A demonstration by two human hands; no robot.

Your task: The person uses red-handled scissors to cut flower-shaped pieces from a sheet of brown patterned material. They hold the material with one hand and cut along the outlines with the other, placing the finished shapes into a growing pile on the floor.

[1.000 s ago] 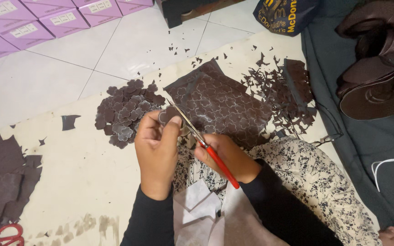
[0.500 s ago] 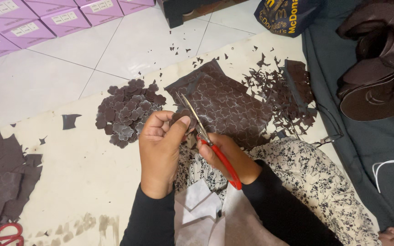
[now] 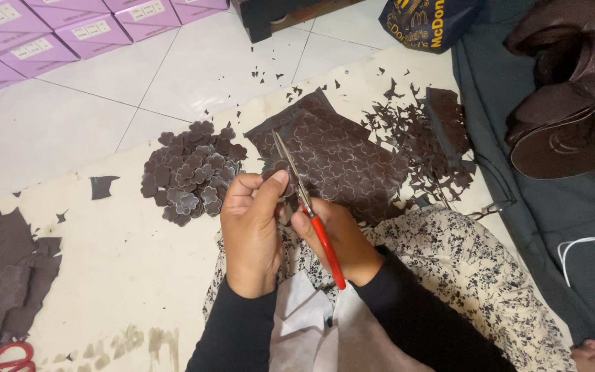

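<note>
While left fingers [image 3: 270, 189] pinch a flower piece [image 3: 278, 180], the right hand [image 3: 335, 238] grips scissors [image 3: 304, 203] — trimming underway, next snip needing a steady turn.

A cream floor mat [image 3: 125, 262] covers white floor tiles [image 3: 194, 69]. On the mat lie a pile of dark brown flower-shaped cutouts [image 3: 191, 172], a patterned brown sheet [image 3: 339, 162], scattered trimmings [image 3: 414, 131] and, at its near left corner, red-handled scissors [image 3: 8, 357].
</note>
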